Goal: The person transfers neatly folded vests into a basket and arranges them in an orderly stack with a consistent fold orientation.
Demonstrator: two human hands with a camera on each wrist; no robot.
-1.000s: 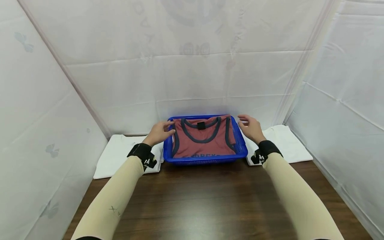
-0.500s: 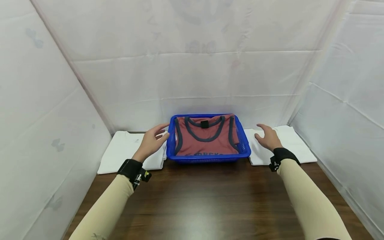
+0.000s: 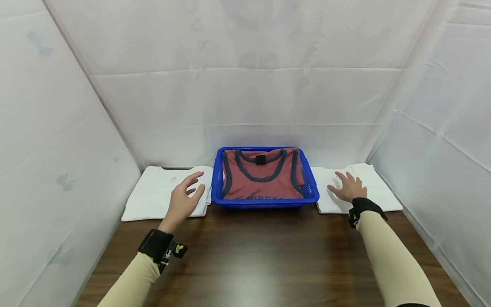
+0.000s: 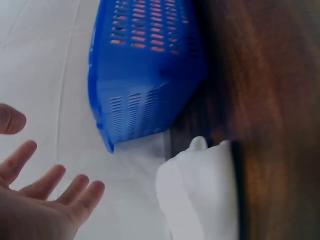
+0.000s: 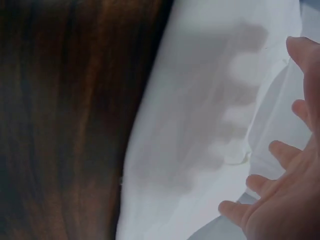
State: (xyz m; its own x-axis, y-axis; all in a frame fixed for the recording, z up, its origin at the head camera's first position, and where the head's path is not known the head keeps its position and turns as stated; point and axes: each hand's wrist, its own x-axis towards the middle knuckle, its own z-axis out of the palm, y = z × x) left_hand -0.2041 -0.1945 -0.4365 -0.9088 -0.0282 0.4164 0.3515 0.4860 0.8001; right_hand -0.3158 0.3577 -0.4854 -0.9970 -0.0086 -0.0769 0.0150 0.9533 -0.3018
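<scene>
In the head view a blue plastic basket point(image 3: 264, 204) stands against the back sheet with a folded reddish tank top point(image 3: 261, 185), trimmed in dark grey, lying in it. My left hand point(image 3: 182, 204) hovers over the right part of a folded white shirt point(image 3: 149, 200), fingers loosely spread and holding nothing. Over a second folded white shirt point(image 3: 379, 192), right of the basket, my right hand point(image 3: 348, 187) is spread palm down. Its shadow falls on that white cloth in the right wrist view, with the fingers point(image 5: 285, 152) apart from the fabric.
A dark brown wooden table point(image 3: 245, 256) stretches in front of the basket. White sheets form a back wall point(image 3: 249, 98), a left wall point(image 3: 50, 149) and a right wall point(image 3: 441, 128) around it. Both white shirts lie close beside the basket.
Both hands have moved away from the basket's sides: the left back toward me and left, the right outward over the right white shirt. The basket and tank top stay put.
</scene>
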